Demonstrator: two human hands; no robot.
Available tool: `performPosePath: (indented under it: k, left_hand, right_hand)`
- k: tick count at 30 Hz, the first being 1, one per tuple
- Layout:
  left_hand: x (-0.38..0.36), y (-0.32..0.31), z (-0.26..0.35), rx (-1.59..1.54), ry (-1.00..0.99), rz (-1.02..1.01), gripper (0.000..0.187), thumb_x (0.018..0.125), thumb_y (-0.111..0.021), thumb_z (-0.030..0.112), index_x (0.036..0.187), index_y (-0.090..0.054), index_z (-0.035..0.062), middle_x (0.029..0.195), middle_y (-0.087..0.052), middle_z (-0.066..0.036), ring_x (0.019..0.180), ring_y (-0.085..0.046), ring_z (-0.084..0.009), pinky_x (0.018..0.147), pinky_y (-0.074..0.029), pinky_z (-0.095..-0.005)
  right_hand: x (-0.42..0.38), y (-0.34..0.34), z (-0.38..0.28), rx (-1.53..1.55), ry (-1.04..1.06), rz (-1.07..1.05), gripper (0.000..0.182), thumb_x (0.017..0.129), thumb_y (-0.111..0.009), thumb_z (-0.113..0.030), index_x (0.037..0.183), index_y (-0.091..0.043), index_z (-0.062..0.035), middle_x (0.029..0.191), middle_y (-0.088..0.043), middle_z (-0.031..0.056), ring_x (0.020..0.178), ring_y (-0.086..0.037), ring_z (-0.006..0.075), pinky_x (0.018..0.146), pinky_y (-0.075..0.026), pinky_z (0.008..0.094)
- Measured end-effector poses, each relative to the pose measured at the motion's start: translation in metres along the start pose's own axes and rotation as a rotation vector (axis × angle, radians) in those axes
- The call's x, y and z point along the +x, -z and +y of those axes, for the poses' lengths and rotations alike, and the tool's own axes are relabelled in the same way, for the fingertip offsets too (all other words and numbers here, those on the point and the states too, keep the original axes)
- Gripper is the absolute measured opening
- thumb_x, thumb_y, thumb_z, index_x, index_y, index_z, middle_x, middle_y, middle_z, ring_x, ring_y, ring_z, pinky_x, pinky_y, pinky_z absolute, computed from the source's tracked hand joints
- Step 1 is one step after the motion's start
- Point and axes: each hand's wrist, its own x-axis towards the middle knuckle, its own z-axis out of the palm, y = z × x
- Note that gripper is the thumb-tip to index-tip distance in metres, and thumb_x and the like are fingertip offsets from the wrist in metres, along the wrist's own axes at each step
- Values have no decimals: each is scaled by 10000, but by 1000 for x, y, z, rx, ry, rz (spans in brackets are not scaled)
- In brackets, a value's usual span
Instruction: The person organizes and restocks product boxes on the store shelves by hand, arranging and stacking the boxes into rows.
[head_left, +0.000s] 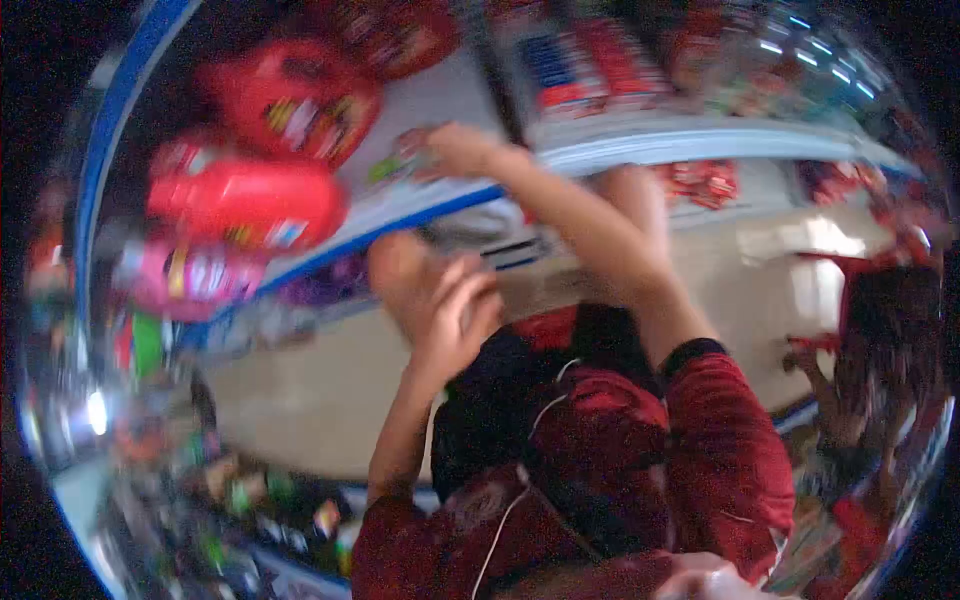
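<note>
My right hand (458,150) reaches over a white shelf, its fingers closed on a small red-and-green packet (402,158), blurred by motion. To the left of that packet lies a bright red bottle (250,202) on its side at the shelf edge, with larger red packs (300,100) behind it. My left hand (460,312) hovers in front of my lap near my knee, fingers bent and partly apart, with nothing seen in it.
A blue shelf edge (400,220) runs in front of me. Red and blue packs (590,65) stand on the shelf at right. A pink pack (190,275) sits at left. Another person (880,340) is at the far right. More stocked goods (250,490) line the lower left.
</note>
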Motion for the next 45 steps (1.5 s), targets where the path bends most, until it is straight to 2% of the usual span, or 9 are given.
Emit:
performPosePath:
  k: [7, 14, 19, 20, 23, 26, 33, 43, 45]
  left_hand:
    - [-1, -108, 65, 181, -381, -1265, 494, 923, -477, 476, 995, -618, 8, 1011, -633, -249, 922, -624, -415, 802, -492, -527]
    - [3, -132, 75, 108, -669, -1084, 341, 935, -492, 338, 902, -639, 33, 961, -656, -195, 920, -620, -402, 762, -488, -515]
    - [3, -126, 80, -46, -503, -1248, 308, 960, -424, 259, 1021, -608, 20, 1073, -617, -187, 1015, -579, -385, 873, -455, -488]
    - [6, -116, 86, -17, -279, -1385, 305, 968, -410, 237, 1074, -595, 18, 1122, -603, -183, 1038, -567, -387, 887, -450, -486]
    - [10, -85, 65, -195, -725, -1265, 443, 1008, -310, 306, 1339, -436, 41, 1326, -457, -282, 1139, -509, -427, 995, -405, -477]
    - [10, -36, 100, -365, -347, -1371, 270, 973, -451, 299, 926, -468, 34, 657, -574, -224, 657, -578, -468, 574, -450, -546]
    - [-27, 8, 116, -269, -325, -1190, 363, 916, -549, 211, 1170, -506, -46, 1132, -601, -228, 1004, -604, -405, 860, -512, -442]
    - [-4, 4, 120, -205, -317, -1296, 318, 878, -593, 194, 1103, -553, -26, 1145, -607, -201, 1044, -597, -385, 927, -484, -435]
    - [-3, -3, 122, -234, -327, -1276, 283, 868, -606, 188, 1057, -572, -21, 1140, -608, -193, 1049, -595, -376, 927, -481, -428]
  right_hand:
    - [-161, 95, -87, 119, -154, 152, 533, 843, -657, -277, 1282, -496, -23, 1281, -495, 228, 1185, -489, 384, 1014, -408, 431]
    - [-346, 99, -159, -58, -622, 293, 432, 872, -630, -173, 1278, -526, -69, 1348, -479, 179, 1255, -464, 338, 1021, -409, 425]
    - [-341, 20, -182, -73, -759, 669, 753, 800, -733, -305, 1434, -362, -140, 1491, -278, 218, 1379, -271, 397, 1119, -246, 475]
    - [-333, 17, -187, -152, -775, 643, 810, 771, -758, -308, 1443, -346, -124, 1502, -251, 226, 1389, -230, 417, 1130, -203, 493]
    - [-348, 33, -170, -86, -694, 539, 723, 788, -740, -255, 1394, -396, -62, 1485, -295, 218, 1388, -264, 374, 1127, -229, 458]
    - [-361, 62, -195, 117, -650, 377, 566, 879, -614, -198, 1383, -413, -40, 1384, -481, 160, 1323, -403, 313, 1119, -261, 436]
    - [-381, 59, -277, 508, -519, -163, 606, 899, -531, -417, 1368, -448, -42, 1394, -472, 140, 1326, -386, 368, 1118, -251, 509]
    - [-384, 48, -273, 562, -596, -40, 694, 915, -400, -544, 1323, -481, 12, 1328, -529, 163, 1355, -335, 386, 1126, -200, 513]
    - [-388, 47, -267, 488, -800, 82, 522, 875, -588, -327, 1296, -519, -26, 1173, -596, 154, 1137, -505, 330, 993, -368, 422]
